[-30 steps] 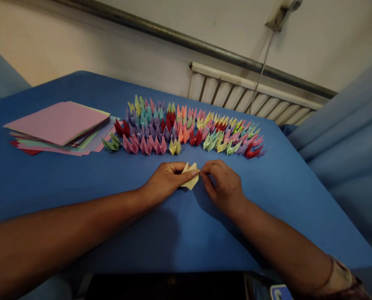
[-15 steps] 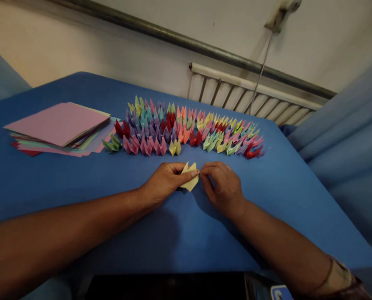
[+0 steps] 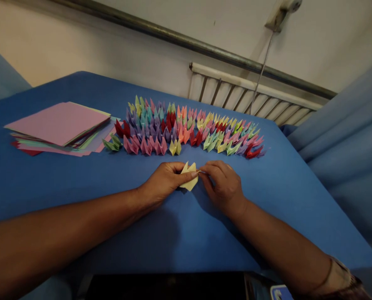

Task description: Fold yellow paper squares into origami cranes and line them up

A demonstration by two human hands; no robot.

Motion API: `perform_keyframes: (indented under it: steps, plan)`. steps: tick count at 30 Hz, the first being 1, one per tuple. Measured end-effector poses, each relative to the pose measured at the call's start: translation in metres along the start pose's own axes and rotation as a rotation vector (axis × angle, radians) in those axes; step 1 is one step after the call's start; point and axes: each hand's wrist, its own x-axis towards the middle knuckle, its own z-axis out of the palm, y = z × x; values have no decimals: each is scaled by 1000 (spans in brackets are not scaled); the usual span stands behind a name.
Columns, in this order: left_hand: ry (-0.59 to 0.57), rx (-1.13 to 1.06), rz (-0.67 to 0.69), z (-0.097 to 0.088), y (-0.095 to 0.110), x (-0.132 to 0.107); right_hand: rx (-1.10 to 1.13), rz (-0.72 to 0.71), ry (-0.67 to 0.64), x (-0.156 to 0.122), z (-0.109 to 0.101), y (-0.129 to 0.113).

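A pale yellow origami paper crane is held just above the blue tabletop. My left hand grips its left side, the thumb pressed flat across the folds and the fingers behind. With fingertips pinched together, my right hand holds a thin point of the same paper at its right edge; the fingers partly cover that tip. Just beyond my hands stands a small yellow folded crane, the nearest of many upright paper cranes in several colours, packed in rows.
A loose stack of coloured square paper lies at the left on the blue table. Behind the table are a radiator and a metal pipe along the wall. A blue curtain hangs on the right.
My right fingertips have shifted very slightly at the paper's right tip, and a bit more of that thin point shows. My left hand and the rows of cranes stay put.
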Motion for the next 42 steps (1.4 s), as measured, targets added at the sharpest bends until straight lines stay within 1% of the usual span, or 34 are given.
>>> perform_keyframes:
  steps: [6, 8, 12, 18, 25, 32, 36, 42]
  plan:
    - [22, 50, 27, 0, 0, 0, -56, -4, -29, 1, -1, -1]
    - [25, 53, 27, 0, 0, 0, -68, -22, -12, 1, -1, -1]
    - [-7, 34, 25, -1, -1, 1, -81, -66, 47, 1, -1, 2]
    - [-8, -7, 30, 0, -1, 0, -43, -80, 54, 1, -2, 1]
    - [-11, -27, -2, -1, -1, 2, 32, -26, 27, -1, 2, -2]
    - [-77, -17, 13, -4, -6, 4, 56, -7, 24, -2, 2, 0]
    - [-56, -11, 17, -4, -6, 3, 90, -4, 32, -1, 1, -2]
    - [-2, -13, 22, 0, -3, 0, 190, 56, 31, 0, 1, -7]
